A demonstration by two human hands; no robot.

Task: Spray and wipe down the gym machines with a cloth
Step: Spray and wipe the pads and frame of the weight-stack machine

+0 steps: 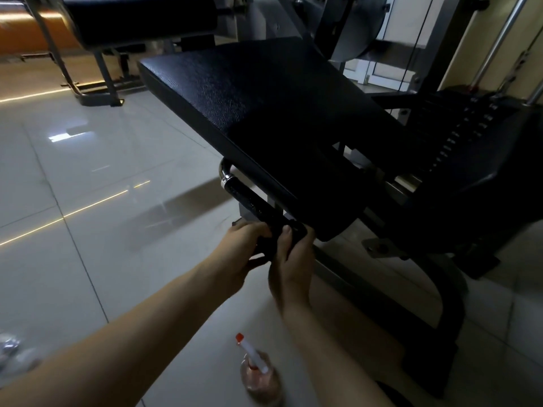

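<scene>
Both hands meet at the near end of a black handle [255,205] under the seat pad [264,118]. The left hand [244,254] curls round something dark there, and the right hand [291,262] pinches the same dark thing with thumb on top. It may be a cloth, but it is too dark to tell.

The handle is a long bar. It runs from the hands up and to the left, to a shiny metal bend [225,171] at the far end. The big black pad hangs just over it and hides part of it.

The spray bottle [258,374] stands on the tile floor [88,201], near the person, between the two arms. Its red tip points up and to the left.

To the right is a dark weight stack [470,127]. Another machine [97,69] stands far back on the left.
</scene>
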